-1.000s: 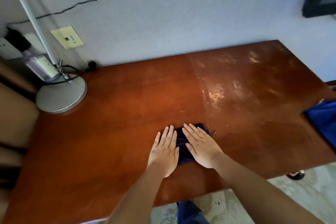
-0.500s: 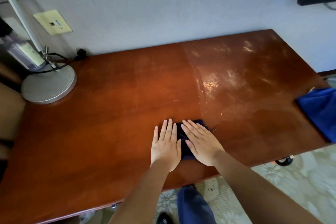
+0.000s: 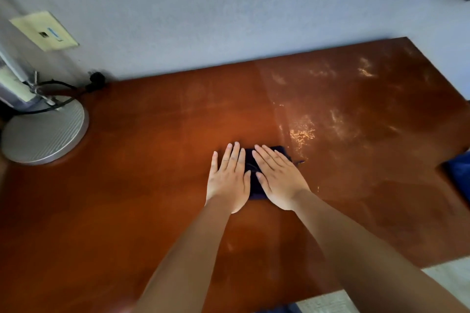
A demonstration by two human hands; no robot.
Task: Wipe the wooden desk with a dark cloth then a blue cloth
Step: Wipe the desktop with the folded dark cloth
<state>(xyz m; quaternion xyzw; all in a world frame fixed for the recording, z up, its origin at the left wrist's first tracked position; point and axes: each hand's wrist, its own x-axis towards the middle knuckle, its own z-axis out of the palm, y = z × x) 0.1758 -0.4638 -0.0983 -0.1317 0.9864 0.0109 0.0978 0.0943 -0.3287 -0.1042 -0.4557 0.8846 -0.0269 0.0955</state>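
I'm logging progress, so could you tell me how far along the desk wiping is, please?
Done: the desk's left half looks even and unsmeared. In hand: left hand and right hand press flat on the dark cloth mid-desk. Left: the dull smears on the right half, then the blue cloth, untouched at the right edge.

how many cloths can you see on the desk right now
2: a dark cloth under both flat hands at mid-desk, and a blue cloth at the desk's right edge, partly out of frame.
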